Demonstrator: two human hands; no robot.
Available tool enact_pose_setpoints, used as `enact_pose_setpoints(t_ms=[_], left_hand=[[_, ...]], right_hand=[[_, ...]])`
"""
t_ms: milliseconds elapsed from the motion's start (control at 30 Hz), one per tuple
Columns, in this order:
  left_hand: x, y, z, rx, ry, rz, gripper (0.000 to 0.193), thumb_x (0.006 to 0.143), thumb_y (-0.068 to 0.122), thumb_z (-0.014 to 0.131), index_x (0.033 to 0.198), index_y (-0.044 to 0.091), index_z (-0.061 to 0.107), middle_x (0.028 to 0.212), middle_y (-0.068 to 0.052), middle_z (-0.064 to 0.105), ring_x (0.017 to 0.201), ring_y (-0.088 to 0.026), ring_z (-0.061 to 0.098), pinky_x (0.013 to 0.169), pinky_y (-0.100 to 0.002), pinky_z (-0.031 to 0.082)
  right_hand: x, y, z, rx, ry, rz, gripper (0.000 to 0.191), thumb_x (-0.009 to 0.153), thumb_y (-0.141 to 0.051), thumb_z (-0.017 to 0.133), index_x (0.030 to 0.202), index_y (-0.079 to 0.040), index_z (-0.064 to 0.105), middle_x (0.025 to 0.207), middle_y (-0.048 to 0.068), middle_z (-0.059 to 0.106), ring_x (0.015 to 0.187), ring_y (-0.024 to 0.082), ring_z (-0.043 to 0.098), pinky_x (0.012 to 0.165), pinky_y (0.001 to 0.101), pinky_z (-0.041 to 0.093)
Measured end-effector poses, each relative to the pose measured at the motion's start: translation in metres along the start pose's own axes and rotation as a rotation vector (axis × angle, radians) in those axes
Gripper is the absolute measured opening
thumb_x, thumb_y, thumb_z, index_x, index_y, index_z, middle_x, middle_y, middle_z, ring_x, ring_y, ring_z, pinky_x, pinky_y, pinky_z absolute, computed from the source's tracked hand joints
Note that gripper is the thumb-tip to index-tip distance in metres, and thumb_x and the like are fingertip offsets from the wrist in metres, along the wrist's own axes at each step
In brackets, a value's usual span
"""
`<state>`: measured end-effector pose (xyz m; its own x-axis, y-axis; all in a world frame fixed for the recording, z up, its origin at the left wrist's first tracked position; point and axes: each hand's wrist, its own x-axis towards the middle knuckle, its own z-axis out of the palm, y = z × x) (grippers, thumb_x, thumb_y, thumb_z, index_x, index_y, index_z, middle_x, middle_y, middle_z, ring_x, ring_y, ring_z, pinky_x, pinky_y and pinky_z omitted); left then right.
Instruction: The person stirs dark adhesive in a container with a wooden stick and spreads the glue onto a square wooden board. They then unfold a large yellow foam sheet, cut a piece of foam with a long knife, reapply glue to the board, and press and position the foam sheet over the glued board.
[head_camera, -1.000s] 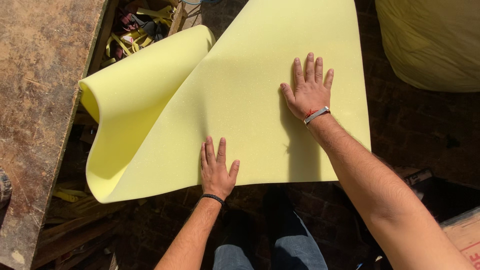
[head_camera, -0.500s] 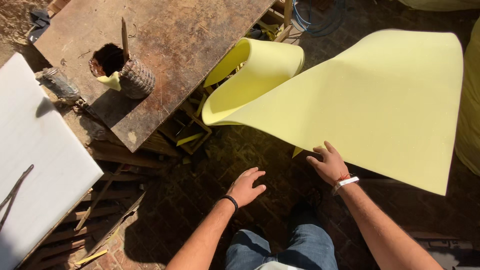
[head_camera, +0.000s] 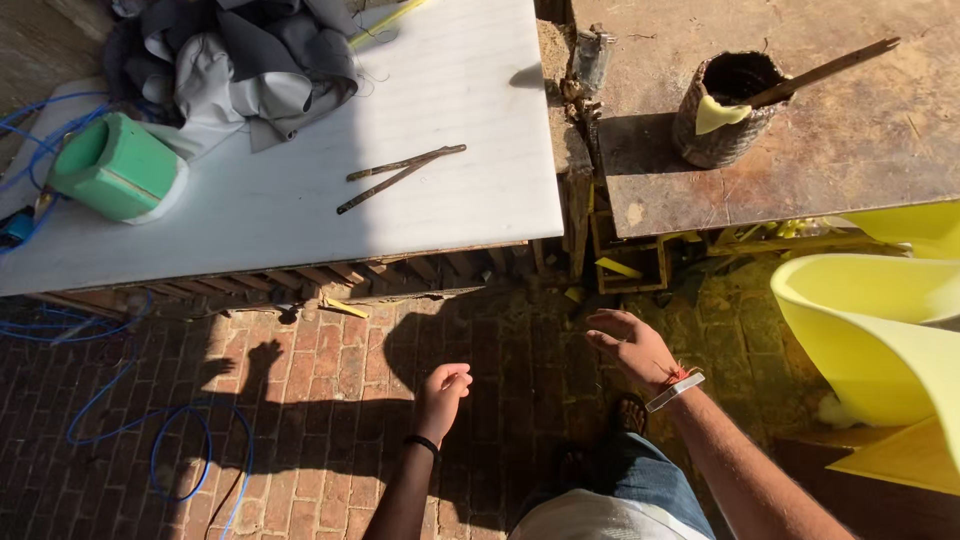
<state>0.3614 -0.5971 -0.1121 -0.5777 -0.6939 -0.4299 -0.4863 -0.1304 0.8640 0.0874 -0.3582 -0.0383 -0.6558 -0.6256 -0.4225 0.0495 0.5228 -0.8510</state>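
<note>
My left hand (head_camera: 441, 392) hangs over the brick floor (head_camera: 320, 400) with its fingers loosely curled and nothing in it. My right hand (head_camera: 630, 345), with a band on the wrist, is spread in the air above the bricks and also holds nothing. The yellow foam sheet (head_camera: 870, 340) lies curled at the right edge of the view, apart from both hands. In front of me stands a white table (head_camera: 300, 200) with two thin sticks (head_camera: 400, 175) on it, and to its right a worn brown bench (head_camera: 800, 140).
A green container (head_camera: 115, 170) and grey cloth (head_camera: 240, 60) sit on the white table. A dark pot (head_camera: 725, 110) with a stick in it stands on the brown bench. Blue cable (head_camera: 180, 440) loops over the bricks at left. Scraps lie under the bench.
Both hands have let go of the yellow foam sheet, which now lies far right. My view has swung left, bringing the white table in front of me.
</note>
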Motion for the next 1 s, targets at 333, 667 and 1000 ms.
enact_pose_setpoints(t_ms=[333,667,1000], left_hand=[[0.099,0.027,-0.085,-0.177,0.102,0.058,0.028,0.093,0.02,0.069,0.115,0.003,0.072,0.106,-0.008,0.074,0.091,-0.015,0.068,0.084,-0.032,0.057],[0.219,0.096,-0.163,-0.186,0.215,-0.068,0.028,0.096,0.021,0.063,0.118,0.007,0.071,0.108,-0.006,0.077,0.093,-0.014,0.069,0.083,-0.031,0.055],[0.368,0.094,-0.23,-0.259,0.11,0.119,0.021,0.096,0.013,0.068,0.112,0.001,0.074,0.103,-0.011,0.077,0.09,-0.018,0.071,0.084,-0.033,0.059]], right_hand=[[0.185,-0.093,0.084,0.08,-0.141,-0.02,0.044,0.091,-0.029,0.071,0.129,-0.006,0.068,0.13,0.013,0.073,0.124,0.023,0.067,0.105,0.0371,0.051],[0.339,-0.196,0.145,-0.177,-0.188,-0.045,0.042,0.093,-0.037,0.07,0.128,-0.014,0.07,0.137,0.013,0.067,0.134,0.028,0.059,0.115,0.048,0.044],[0.386,-0.242,0.202,-0.432,-0.093,-0.115,0.042,0.091,-0.038,0.072,0.128,-0.016,0.068,0.143,0.011,0.063,0.139,0.029,0.053,0.114,0.0472,0.046]])
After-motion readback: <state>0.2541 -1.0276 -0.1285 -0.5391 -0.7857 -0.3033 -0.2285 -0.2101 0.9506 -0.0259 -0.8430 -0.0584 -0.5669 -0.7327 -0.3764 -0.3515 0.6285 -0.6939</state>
